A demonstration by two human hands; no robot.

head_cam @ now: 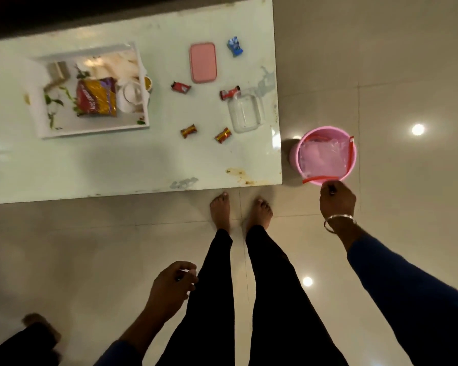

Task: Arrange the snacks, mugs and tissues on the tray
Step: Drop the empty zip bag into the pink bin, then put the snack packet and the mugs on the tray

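At right of the frame, the right hand (337,198) is pinching something small over the pink bin (327,155); the left hand (173,285) is hanging half-curled. Loose candies (188,131) are lying beside the tray (90,132), upper left; gather these next.

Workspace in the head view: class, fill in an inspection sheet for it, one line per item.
Surface: pale table, stained near its front edge.
Job's things: white tray holding a snack packet and a white mug; five small wrapped sweets, e.g., loose on the table; tissues not identified.
Clutter: pink lid; clear box.
Grips: right hand at the pink bucket, pinching something small and dark; left hand hangs beside the leg, fingers curled, contents unclear.
Cables: nothing seen.
Surroundings: glossy tiled floor; bare feet by the table.
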